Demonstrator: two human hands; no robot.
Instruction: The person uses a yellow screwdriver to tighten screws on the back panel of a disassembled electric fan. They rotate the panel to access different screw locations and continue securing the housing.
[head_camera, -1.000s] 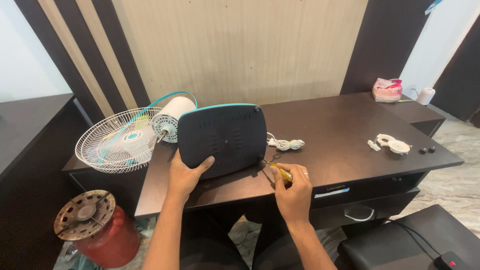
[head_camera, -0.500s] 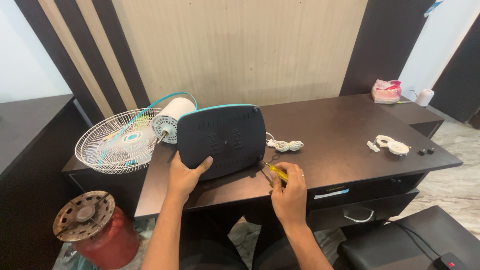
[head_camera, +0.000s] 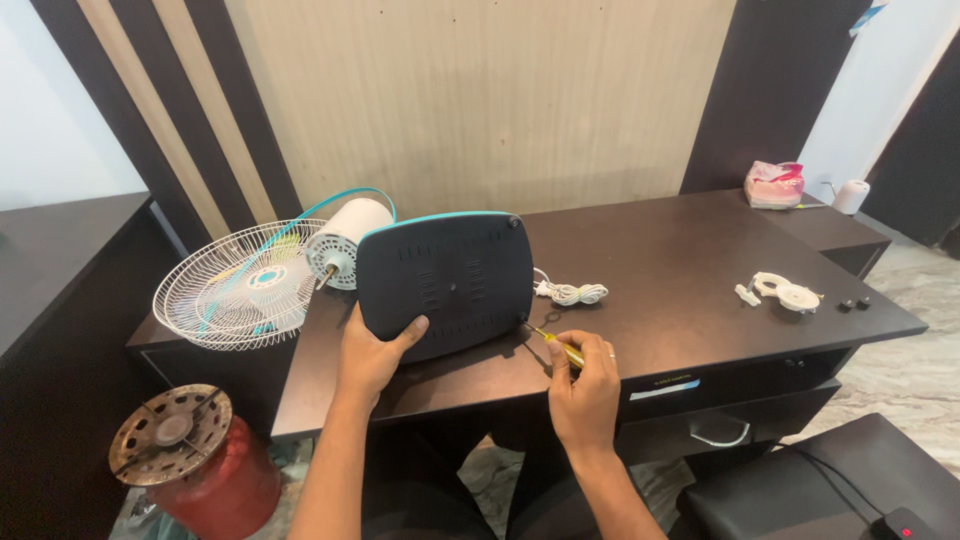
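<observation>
Dark desk (head_camera: 700, 260): pink packet (head_camera: 774, 184) far right; left hand (head_camera: 372, 355) grips fan base (head_camera: 447, 280).

dark fan base (head_camera: 446, 282) stands tilted on edge on the desk, yellow-handled screwdriver (head_camera: 556, 343) tip at its lower-right corner.

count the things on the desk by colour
White: 4 - fan grille, motor, cord, plastic part
Dark: 3 - fan base, two small caps
Yellow: 1 - screwdriver
Pink: 1 - packet
Total: 9
</observation>
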